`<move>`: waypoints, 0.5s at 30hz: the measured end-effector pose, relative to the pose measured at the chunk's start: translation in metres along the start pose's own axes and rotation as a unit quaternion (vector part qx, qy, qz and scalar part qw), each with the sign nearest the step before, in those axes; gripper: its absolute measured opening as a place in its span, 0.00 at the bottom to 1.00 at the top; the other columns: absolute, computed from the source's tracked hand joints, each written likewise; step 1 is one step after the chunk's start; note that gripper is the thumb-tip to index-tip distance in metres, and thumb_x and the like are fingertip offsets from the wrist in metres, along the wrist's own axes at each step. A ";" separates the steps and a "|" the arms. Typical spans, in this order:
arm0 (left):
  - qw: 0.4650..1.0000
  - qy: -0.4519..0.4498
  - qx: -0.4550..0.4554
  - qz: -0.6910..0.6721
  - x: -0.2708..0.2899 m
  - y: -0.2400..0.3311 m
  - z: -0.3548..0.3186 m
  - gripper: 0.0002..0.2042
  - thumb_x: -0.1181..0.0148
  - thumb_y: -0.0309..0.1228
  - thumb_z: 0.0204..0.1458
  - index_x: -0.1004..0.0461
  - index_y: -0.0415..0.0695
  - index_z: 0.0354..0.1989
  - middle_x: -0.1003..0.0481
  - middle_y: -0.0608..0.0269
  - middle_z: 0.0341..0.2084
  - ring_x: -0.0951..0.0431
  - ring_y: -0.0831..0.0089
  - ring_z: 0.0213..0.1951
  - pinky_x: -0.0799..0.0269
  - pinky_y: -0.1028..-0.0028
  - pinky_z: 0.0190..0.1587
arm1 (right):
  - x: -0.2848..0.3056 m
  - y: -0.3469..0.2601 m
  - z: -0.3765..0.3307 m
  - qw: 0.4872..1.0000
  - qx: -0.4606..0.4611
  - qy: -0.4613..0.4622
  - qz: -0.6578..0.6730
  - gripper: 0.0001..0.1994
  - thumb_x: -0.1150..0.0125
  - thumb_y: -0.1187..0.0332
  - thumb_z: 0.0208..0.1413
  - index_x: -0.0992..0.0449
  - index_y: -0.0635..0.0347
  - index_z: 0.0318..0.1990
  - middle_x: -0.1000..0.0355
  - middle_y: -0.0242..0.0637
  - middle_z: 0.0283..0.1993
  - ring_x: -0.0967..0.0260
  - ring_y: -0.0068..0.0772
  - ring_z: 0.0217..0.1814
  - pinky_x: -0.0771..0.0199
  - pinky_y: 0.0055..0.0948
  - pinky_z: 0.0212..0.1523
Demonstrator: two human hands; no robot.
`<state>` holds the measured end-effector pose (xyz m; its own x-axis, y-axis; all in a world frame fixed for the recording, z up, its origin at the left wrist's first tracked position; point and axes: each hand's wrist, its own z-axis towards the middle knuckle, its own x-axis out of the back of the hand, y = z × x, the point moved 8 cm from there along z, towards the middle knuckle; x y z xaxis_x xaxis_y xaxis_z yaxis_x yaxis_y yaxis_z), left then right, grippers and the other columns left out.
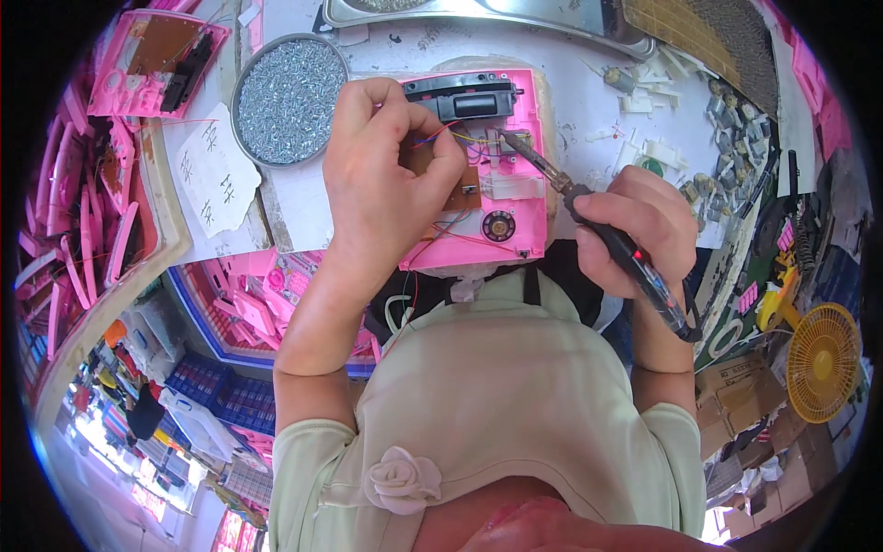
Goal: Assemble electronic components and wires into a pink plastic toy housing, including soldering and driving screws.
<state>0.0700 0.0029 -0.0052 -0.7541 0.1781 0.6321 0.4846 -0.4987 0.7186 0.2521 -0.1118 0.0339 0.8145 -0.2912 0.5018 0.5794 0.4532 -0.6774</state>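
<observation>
In front of me lies a pink plastic housing (526, 219) with a black plastic part (464, 99) along its far edge and a small round speaker (498, 225) near its front. Thin coloured wires (443, 131) run across a brown circuit board (467, 190) inside it. My left hand (382, 161) is over the housing's left side, thumb and forefinger pinched at these wires. A soldering iron (635, 262) is gripped in my right hand (644, 221). Its tip meets the wiring by a small motor-like part at the housing's right side; whether it touches is too small to tell.
A round tray of small metal pins (290, 99) stands at the left, beside a paper with handwriting (216, 175). Small motors (727, 115) and white plastic parts (653, 92) lie at the right. A metal tray (515, 13) is at the back; pink housings (83, 202) pile up far left.
</observation>
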 end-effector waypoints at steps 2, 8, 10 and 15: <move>1.000 0.003 -0.002 0.003 0.000 0.000 0.000 0.07 0.31 0.21 0.39 0.23 0.39 0.28 0.30 0.57 0.35 0.25 0.62 0.35 0.25 0.67 0.35 | 0.002 0.000 0.000 1.000 -0.001 -0.001 -0.002 0.14 0.29 0.76 0.40 0.19 0.60 0.39 0.35 0.32 0.18 0.38 0.34 0.17 0.40 0.31 0.19; 1.000 -0.010 -0.014 0.018 0.000 0.002 -0.001 0.07 0.34 0.16 0.44 0.24 0.35 0.31 0.31 0.62 0.37 0.27 0.78 0.32 0.30 0.80 0.29 | 0.005 0.000 -0.001 1.000 0.007 0.015 0.010 0.16 0.29 0.78 0.39 0.19 0.61 0.40 0.35 0.32 0.18 0.39 0.34 0.17 0.41 0.31 0.19; 1.000 -0.011 -0.011 0.022 0.000 0.003 -0.001 0.07 0.33 0.16 0.44 0.24 0.36 0.31 0.31 0.62 0.37 0.28 0.78 0.32 0.31 0.80 0.29 | 0.005 0.001 -0.001 1.000 0.010 0.017 0.011 0.16 0.29 0.78 0.39 0.20 0.61 0.40 0.36 0.32 0.18 0.39 0.34 0.17 0.41 0.30 0.19; 1.000 -0.011 -0.004 0.020 0.000 0.003 0.000 0.07 0.33 0.17 0.44 0.23 0.36 0.31 0.31 0.62 0.37 0.28 0.79 0.31 0.31 0.80 0.28 | 0.007 0.001 -0.003 1.000 0.009 0.024 0.006 0.15 0.29 0.78 0.39 0.19 0.61 0.39 0.36 0.32 0.18 0.39 0.34 0.17 0.41 0.31 0.19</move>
<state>0.0711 0.0013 -0.0034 -0.7238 0.1770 0.6669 0.5107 -0.5124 0.6903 0.2584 -0.1155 0.0353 0.8224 -0.3247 0.4671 0.5689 0.4715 -0.6739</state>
